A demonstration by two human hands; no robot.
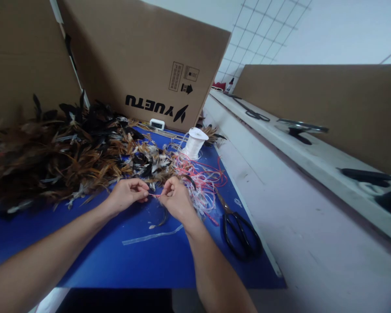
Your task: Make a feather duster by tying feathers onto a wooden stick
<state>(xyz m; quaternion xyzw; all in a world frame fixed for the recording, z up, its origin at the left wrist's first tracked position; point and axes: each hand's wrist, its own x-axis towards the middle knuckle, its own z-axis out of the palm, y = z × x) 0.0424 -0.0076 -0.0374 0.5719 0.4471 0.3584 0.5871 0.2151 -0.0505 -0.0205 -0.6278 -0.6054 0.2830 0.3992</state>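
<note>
Over the blue tabletop (94,256), my left hand (130,194) pinches one end of a short stretch of pink cord (155,195). My right hand (176,198) pinches the same cord a little to the right, fingertips close to the left ones. A small dark feather (164,217) hangs or lies just below the right fingers; I cannot tell which. Behind both hands spreads a big heap of brown and black feathers (94,161). A tangle of pink and white ribbon (203,191) lies beside my right hand, and a clear flat strip (150,238) rests in front.
Black-handled scissors (241,234) lie at the table's right edge. A white spool (195,143) stands behind the ribbons, near a small white digital display (157,124). Cardboard (143,56) walls the back. On the right, a white ledge (270,130) holds several tools.
</note>
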